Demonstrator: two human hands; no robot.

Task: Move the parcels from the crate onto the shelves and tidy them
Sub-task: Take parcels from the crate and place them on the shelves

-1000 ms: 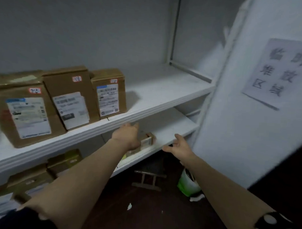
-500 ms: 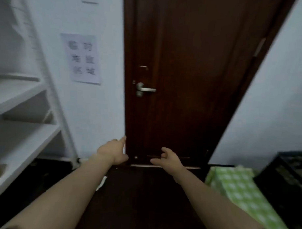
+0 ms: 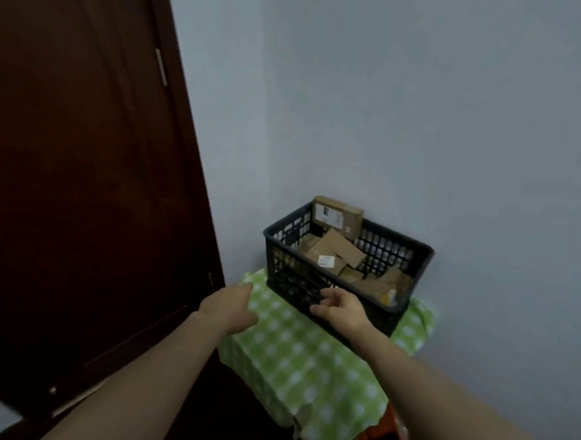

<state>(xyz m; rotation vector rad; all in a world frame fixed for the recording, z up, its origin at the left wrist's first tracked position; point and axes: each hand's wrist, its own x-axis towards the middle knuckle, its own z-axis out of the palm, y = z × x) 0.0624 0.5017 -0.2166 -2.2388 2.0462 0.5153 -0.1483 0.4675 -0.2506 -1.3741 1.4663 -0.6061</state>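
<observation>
Parcels lie jumbled inside the crate, just beyond its near wall. Right hand, fingers loosely spread and empty, hovers at that wall, nearer than the left hand, relaxed and empty, off the crate's left corner.

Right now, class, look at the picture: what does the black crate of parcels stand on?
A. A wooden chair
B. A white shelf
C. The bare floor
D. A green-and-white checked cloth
D: the black crate, with brown parcels inside it, stands on the green-and-white checked cloth, which spreads out under and in front of it.
</observation>
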